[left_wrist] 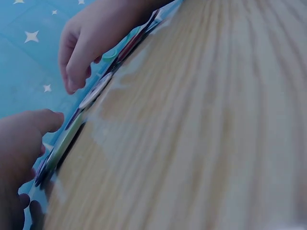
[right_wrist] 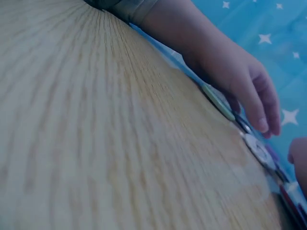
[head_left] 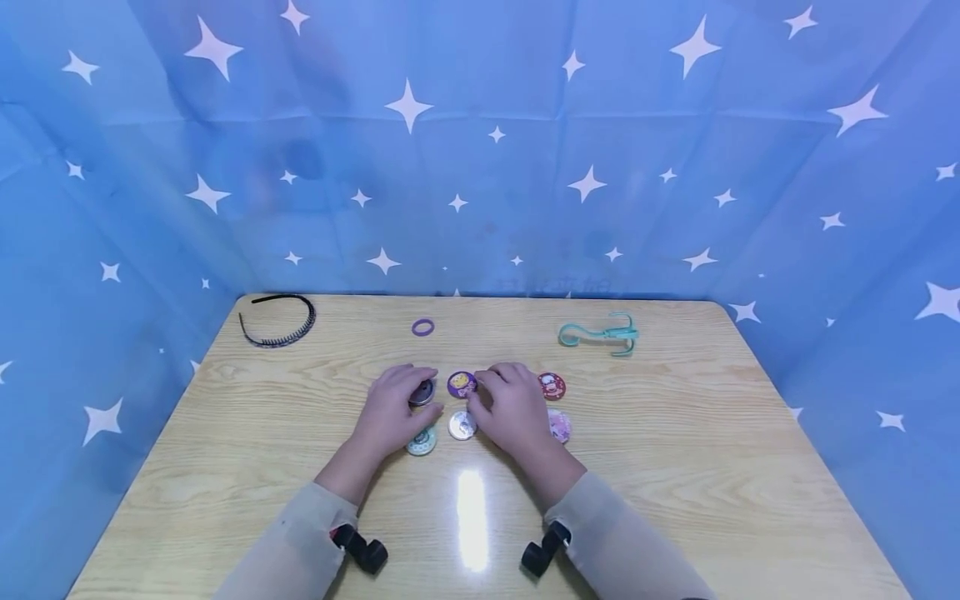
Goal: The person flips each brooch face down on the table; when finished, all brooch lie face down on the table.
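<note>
My left hand (head_left: pixel 393 408) is over the left end of a group of round badges, thumb and fingertips spread about a dark badge (head_left: pixel 422 393). A pale green badge (head_left: pixel 422 442) lies partly under that thumb. My right hand (head_left: pixel 516 408) hovers at the group's middle, its fingertips at the right edge of a purple badge (head_left: pixel 461 384) with a yellow figure. Just nearer me is a silver-white badge (head_left: pixel 462 425). Beyond the right hand, a red badge (head_left: pixel 552 386) and a pink badge (head_left: pixel 559 426) show, partly covered by it. Both wrist views show loosely bent fingers low over the badges.
At the back of the wooden table (head_left: pixel 675 467) lie a black toothed headband (head_left: pixel 292 336) on the left, a purple ring-shaped band (head_left: pixel 423 327) in the middle and a teal hooked object (head_left: pixel 600 333) on the right. A blue star-patterned curtain (head_left: pixel 480 167) hangs behind.
</note>
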{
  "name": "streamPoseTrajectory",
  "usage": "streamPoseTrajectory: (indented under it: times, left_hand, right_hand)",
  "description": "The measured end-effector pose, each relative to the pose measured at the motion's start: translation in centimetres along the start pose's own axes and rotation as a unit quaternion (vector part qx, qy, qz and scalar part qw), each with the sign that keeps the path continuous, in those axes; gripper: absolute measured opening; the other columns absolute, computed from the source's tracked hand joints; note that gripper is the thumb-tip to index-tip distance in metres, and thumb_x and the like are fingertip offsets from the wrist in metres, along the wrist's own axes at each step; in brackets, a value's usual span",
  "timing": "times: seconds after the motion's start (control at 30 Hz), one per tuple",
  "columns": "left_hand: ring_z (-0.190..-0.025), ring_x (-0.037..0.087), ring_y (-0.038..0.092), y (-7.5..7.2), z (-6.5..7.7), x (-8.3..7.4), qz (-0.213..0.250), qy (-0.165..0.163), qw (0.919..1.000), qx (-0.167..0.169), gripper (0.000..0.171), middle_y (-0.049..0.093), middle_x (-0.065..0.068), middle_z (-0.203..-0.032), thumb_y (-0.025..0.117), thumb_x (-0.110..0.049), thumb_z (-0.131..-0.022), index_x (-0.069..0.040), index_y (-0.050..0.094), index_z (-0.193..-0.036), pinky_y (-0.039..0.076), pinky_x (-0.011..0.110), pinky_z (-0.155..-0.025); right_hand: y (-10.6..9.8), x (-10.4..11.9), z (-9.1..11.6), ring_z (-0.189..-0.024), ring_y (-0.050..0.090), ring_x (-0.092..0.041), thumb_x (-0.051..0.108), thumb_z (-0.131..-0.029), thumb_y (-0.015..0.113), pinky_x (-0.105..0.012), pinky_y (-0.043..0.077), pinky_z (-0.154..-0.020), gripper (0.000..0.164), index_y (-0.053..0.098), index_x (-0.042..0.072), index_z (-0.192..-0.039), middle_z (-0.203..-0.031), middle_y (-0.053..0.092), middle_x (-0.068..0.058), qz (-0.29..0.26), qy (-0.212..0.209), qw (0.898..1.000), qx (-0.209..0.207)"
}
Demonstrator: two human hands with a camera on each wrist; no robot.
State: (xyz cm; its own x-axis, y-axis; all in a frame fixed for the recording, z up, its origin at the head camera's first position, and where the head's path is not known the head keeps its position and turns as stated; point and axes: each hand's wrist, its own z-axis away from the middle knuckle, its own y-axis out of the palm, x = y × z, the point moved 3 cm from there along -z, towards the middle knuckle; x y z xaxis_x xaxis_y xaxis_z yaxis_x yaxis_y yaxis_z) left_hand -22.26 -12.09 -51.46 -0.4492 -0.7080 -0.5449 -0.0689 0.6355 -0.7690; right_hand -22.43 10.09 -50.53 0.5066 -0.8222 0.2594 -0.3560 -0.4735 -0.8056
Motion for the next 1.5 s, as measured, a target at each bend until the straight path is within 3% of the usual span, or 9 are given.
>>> streamPoseTrajectory:
  times: [0.1,0.37,0.63,1.07,1.3,1.5]
  left_hand:
    - [-0.138,0.041,0.055,0.6,-0.5,-0.2,0.0,-0.004,1.0,-0.002,0.059,0.069,0.013,-0.14,0.085,-0.034,-0.09,-0.009,0.068,-0.14,0.037,0.062,-0.117]
    - [-0.141,0.036,0.048,1.9,-2.4,-0.2,-0.026,-0.081,0.996,0.026,0.066,0.066,0.006,-0.146,0.082,-0.051,-0.088,-0.017,0.068,-0.143,0.029,0.062,-0.116]
    - [-0.146,0.036,0.046,2.2,-2.8,-0.4,-0.01,-0.07,0.9973,0.019,0.048,0.063,-0.001,-0.149,0.084,-0.044,-0.092,-0.018,0.077,-0.132,0.025,0.063,-0.118]
    - [-0.145,0.036,0.047,2.2,-2.2,-0.2,-0.015,-0.064,0.9978,0.01,0.042,0.065,-0.003,-0.147,0.083,-0.04,-0.094,-0.021,0.078,-0.131,0.027,0.061,-0.117]
    - [-0.13,0.031,0.055,2.1,-2.3,-0.4,-0.009,-0.061,0.9981,-0.008,0.041,0.073,0.0,-0.134,0.087,-0.039,-0.091,-0.021,0.08,-0.127,0.033,0.057,-0.11]
    - [-0.121,0.027,0.054,2.3,-2.3,-0.4,-0.006,-0.066,0.9977,-0.013,0.042,0.075,0.001,-0.126,0.088,-0.038,-0.09,-0.022,0.08,-0.127,0.035,0.054,-0.108]
  right_hand:
    - [0.3,-0.2,-0.1,-0.11,0.065,-0.03,0.031,-0.093,0.077,-0.051,0.048,-0.103,0.03,0.081,0.01,-0.114,-0.111,0.074,-0.008,-0.004,0.007,1.0,0.014]
    - [1.0,-0.5,-0.4,-0.124,0.059,-0.03,0.039,-0.102,0.068,-0.053,0.04,-0.112,0.04,0.077,0.012,-0.13,-0.126,0.071,-0.008,-0.013,0.047,0.996,0.081]
    - [1.1,-0.9,-0.5,-0.128,0.057,-0.032,0.038,-0.103,0.067,-0.057,0.036,-0.115,0.042,0.075,0.01,-0.134,-0.129,0.069,-0.008,-0.012,0.067,0.993,0.099]
    - [1.6,-0.4,-0.3,-0.129,0.054,-0.033,0.038,-0.103,0.066,-0.058,0.034,-0.116,0.043,0.073,0.01,-0.136,-0.13,0.064,-0.009,-0.013,0.073,0.989,0.13]
    - [1.6,-0.5,-0.3,-0.114,0.053,-0.027,0.037,-0.102,0.068,-0.05,0.041,-0.105,0.041,0.074,0.012,-0.134,-0.118,0.063,-0.004,-0.02,0.074,0.989,0.127]
    - [1.7,-0.6,-0.3,-0.108,0.051,-0.024,0.037,-0.102,0.069,-0.047,0.041,-0.101,0.041,0.074,0.012,-0.134,-0.111,0.062,-0.001,-0.024,0.077,0.988,0.129]
